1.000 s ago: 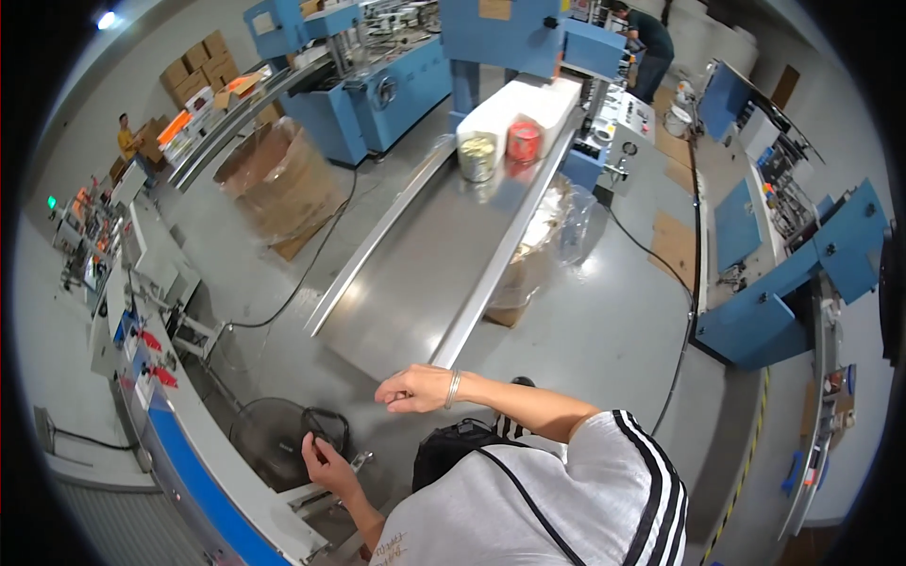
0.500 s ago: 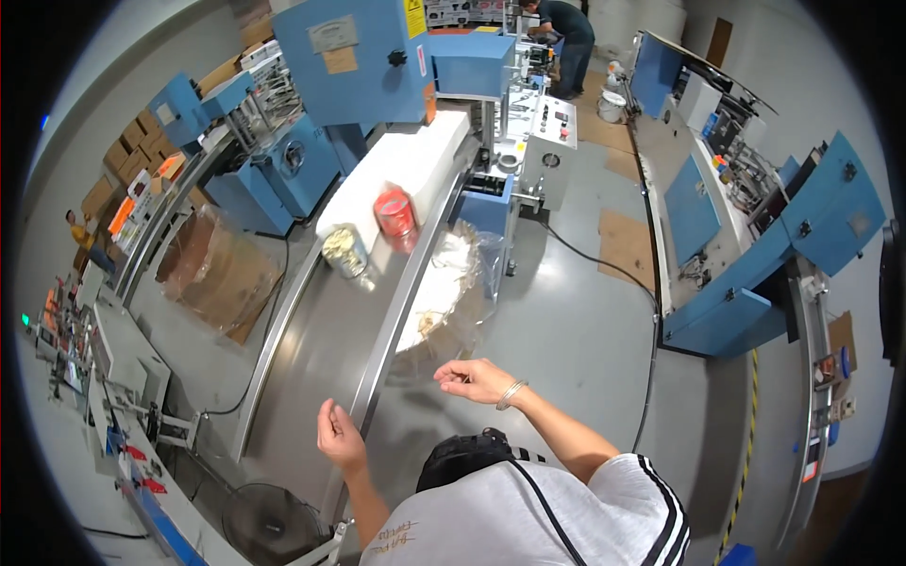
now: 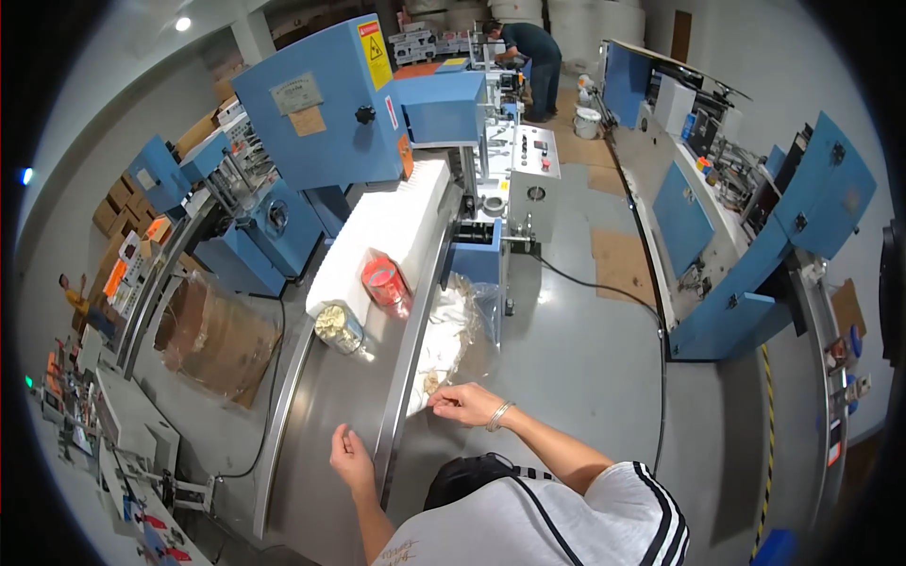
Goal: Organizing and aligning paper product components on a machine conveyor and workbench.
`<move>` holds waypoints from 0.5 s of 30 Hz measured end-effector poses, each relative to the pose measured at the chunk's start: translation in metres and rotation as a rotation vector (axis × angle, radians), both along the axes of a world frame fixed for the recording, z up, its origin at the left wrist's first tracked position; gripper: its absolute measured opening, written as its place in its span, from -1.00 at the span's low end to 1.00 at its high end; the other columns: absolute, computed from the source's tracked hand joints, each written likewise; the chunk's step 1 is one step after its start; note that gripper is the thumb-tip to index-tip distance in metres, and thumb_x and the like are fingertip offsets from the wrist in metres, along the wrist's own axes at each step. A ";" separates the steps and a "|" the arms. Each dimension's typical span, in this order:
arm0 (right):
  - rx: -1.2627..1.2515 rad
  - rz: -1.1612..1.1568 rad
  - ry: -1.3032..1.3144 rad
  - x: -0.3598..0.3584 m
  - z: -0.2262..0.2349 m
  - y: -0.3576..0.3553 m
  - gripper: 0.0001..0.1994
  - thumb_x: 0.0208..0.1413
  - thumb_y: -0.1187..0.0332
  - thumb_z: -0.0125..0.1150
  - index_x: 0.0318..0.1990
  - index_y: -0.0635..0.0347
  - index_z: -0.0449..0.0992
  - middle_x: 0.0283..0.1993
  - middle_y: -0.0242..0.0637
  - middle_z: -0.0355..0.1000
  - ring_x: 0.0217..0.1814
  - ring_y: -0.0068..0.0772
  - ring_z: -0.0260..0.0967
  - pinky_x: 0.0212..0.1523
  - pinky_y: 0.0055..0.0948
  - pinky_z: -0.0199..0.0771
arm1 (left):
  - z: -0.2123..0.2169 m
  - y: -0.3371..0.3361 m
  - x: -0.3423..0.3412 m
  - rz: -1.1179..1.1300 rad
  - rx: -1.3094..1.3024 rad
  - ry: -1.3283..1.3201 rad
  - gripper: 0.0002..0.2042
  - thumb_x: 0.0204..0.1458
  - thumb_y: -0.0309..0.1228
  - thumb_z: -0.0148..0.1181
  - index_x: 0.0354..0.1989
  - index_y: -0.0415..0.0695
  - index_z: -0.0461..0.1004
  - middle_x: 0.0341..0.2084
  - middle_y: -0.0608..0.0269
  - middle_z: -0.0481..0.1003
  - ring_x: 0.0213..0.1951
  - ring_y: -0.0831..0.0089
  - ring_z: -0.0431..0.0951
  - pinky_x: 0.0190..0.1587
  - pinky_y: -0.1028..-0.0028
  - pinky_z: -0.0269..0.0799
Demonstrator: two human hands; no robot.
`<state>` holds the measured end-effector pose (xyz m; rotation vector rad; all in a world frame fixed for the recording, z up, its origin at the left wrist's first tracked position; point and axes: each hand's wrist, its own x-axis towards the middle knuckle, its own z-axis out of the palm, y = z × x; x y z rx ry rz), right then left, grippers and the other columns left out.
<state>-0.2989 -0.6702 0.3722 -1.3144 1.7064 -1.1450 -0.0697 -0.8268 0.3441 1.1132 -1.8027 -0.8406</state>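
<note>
My left hand [image 3: 351, 459] hovers over the near part of a metal chute [image 3: 344, 401], fingers loosely bent with the thumb apart and nothing in it. Just beyond the chute's right rail, my right hand [image 3: 469, 404] has its fingers curled together, with nothing visible in them; a bracelet circles its wrist. Farther up the chute lie a red cylindrical container [image 3: 384, 285] with clear wrapping and a clear container of pale pieces [image 3: 338, 326]. Both rest against the near end of a long white stack [image 3: 377, 222]. An open clear bag with white material [image 3: 444, 330] stands below the right rail.
A blue machine [image 3: 311, 104] stands over the far end of the chute, with a control box [image 3: 535, 151] beside it. A large cardboard box [image 3: 217, 335] is on the left floor. Black cable [image 3: 604, 291] crosses the floor at right. Another person [image 3: 533, 61] bends over equipment far ahead.
The view has shifted, so the chute and containers appear lower and slightly left. My right hand now appears closer to the bag, its fingers more curled. Both containers still rest by the stack.
</note>
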 end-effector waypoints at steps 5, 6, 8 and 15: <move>0.012 0.030 0.035 -0.012 0.008 -0.030 -0.71 0.14 0.19 0.13 -0.05 0.12 0.49 -0.21 -0.29 0.53 -0.22 -0.42 0.47 -0.15 -0.44 0.42 | -0.021 -0.006 0.004 0.019 0.174 0.024 -0.80 0.06 -0.53 0.07 -0.14 -0.29 0.46 -0.72 0.40 0.29 -0.64 0.67 0.22 -0.59 0.56 0.17; 0.013 0.028 0.035 -0.013 0.009 -0.037 -0.71 0.14 0.19 0.13 -0.05 0.12 0.49 -0.21 -0.29 0.53 -0.22 -0.42 0.47 -0.15 -0.44 0.42 | -0.027 -0.005 0.006 0.004 0.136 -0.008 -0.80 0.06 -0.52 0.08 -0.15 -0.28 0.46 -0.73 0.40 0.29 -0.65 0.65 0.23 -0.58 0.55 0.18; -0.014 0.093 0.046 -0.015 0.010 -0.053 -0.70 0.14 0.20 0.12 -0.04 0.12 0.48 -0.24 -0.28 0.52 -0.24 -0.40 0.46 -0.16 -0.45 0.42 | -0.025 -0.003 0.005 -0.007 0.103 -0.042 -0.80 0.06 -0.51 0.08 -0.15 -0.27 0.46 -0.73 0.40 0.28 -0.65 0.63 0.24 -0.58 0.53 0.19; -0.007 0.212 0.090 -0.048 0.020 -0.105 -0.71 0.13 0.22 0.13 -0.05 0.13 0.48 -0.26 -0.28 0.53 -0.24 -0.37 0.48 -0.18 -0.42 0.44 | -0.025 -0.006 -0.004 0.085 0.131 -0.084 -0.80 0.07 -0.48 0.09 -0.14 -0.23 0.47 -0.67 0.36 0.34 -0.59 0.60 0.28 -0.52 0.53 0.24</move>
